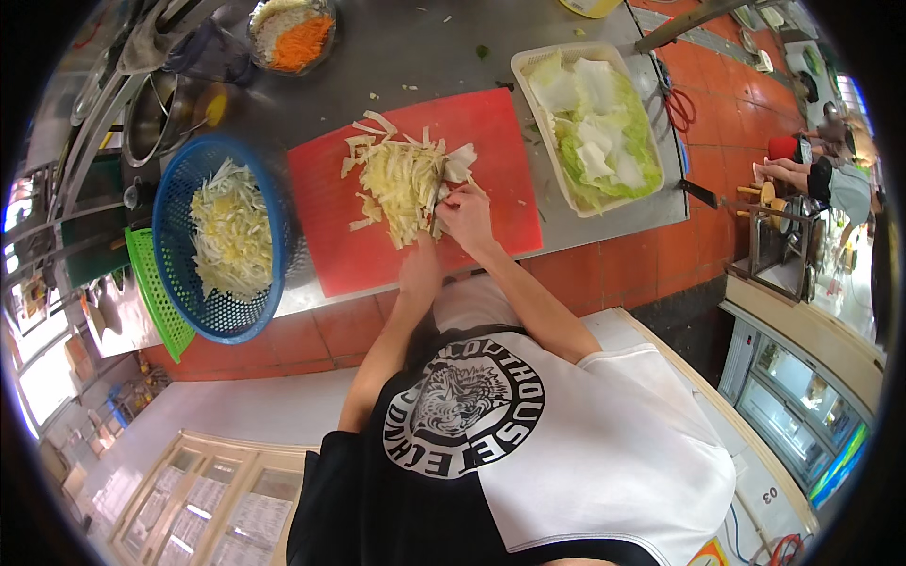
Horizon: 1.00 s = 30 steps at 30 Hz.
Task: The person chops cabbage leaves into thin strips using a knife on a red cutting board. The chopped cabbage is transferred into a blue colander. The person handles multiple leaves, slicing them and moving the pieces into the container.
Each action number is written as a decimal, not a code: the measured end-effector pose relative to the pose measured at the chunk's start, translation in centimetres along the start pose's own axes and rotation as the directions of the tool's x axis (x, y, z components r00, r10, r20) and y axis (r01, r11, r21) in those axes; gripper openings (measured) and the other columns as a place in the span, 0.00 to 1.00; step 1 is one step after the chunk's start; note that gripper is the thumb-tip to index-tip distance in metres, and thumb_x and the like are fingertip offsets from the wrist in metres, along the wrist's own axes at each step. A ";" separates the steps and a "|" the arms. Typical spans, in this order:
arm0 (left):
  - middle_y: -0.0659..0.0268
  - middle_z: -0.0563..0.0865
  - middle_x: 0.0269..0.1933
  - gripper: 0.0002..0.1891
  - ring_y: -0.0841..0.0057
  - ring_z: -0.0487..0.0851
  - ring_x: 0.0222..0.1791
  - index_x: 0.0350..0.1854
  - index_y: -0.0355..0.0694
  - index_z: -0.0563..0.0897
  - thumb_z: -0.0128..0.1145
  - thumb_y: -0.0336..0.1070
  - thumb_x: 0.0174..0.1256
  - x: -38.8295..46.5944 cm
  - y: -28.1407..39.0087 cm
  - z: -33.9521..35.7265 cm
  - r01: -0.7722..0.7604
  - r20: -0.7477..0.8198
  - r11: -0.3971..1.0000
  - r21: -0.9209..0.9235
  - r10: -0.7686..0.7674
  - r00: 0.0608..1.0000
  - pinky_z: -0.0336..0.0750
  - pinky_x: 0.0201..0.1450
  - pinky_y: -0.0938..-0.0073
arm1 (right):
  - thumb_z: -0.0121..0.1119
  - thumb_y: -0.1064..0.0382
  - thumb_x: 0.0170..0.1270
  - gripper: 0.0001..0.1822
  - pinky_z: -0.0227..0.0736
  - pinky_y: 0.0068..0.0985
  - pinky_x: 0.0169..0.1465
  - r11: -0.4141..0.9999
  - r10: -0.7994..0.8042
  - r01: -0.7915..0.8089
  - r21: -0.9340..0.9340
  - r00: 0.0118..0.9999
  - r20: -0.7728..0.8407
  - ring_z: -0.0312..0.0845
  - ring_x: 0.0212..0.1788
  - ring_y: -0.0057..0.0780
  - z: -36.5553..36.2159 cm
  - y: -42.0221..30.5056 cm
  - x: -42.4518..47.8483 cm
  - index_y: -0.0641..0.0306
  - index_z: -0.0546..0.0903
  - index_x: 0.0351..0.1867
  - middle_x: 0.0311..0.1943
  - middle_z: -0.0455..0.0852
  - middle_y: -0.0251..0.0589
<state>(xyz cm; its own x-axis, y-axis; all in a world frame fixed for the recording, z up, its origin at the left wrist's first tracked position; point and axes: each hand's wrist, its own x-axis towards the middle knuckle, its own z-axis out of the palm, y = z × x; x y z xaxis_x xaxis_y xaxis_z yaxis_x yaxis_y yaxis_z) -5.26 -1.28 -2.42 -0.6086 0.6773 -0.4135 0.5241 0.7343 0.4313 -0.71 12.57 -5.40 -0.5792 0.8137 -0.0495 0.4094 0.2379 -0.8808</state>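
Note:
A red cutting board (502, 156) lies on the steel counter with a heap of shredded pale cabbage (400, 184) on it. My left hand (421, 272), blurred, is closed around the handle of a kitchen knife (439, 185), whose blade points away from me at the heap's right side. Close against the blade, the curled fingers of my right hand (463, 216) press on cabbage leaves (461, 161), partly hidden beneath them. To the right, a cream plastic basket (541, 127) holds large cabbage leaves (594, 134). On the left, a blue colander (164, 219) contains more shredded cabbage (233, 233).
A bowl of shredded carrot and white shreds (301, 42) sits at the back left, near a metal pot (145, 120). A green plastic basket (152, 297) is beside the colander. Another knife (699, 192) juts past the counter's right edge. People are visible far right.

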 end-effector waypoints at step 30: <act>0.40 0.87 0.33 0.13 0.38 0.87 0.34 0.54 0.37 0.66 0.47 0.39 0.78 0.8 -1.2 1.4 0.053 0.024 0.997 0.049 -0.055 0.998 0.81 0.38 0.41 | 0.70 0.68 0.52 0.06 0.82 0.33 0.43 1.000 0.020 -0.021 0.000 0.999 -0.037 0.87 0.36 0.44 1.6 1.5 -0.2 0.68 0.90 0.31 0.36 0.89 0.48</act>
<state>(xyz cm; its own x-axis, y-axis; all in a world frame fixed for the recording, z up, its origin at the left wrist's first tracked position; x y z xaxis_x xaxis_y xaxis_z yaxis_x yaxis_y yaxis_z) -5.56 -1.57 -4.37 -0.6216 0.6371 -0.4559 0.5194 0.7708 0.3689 -1.07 11.98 -7.49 -0.5442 0.8375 -0.0501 0.4211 0.2211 -0.8796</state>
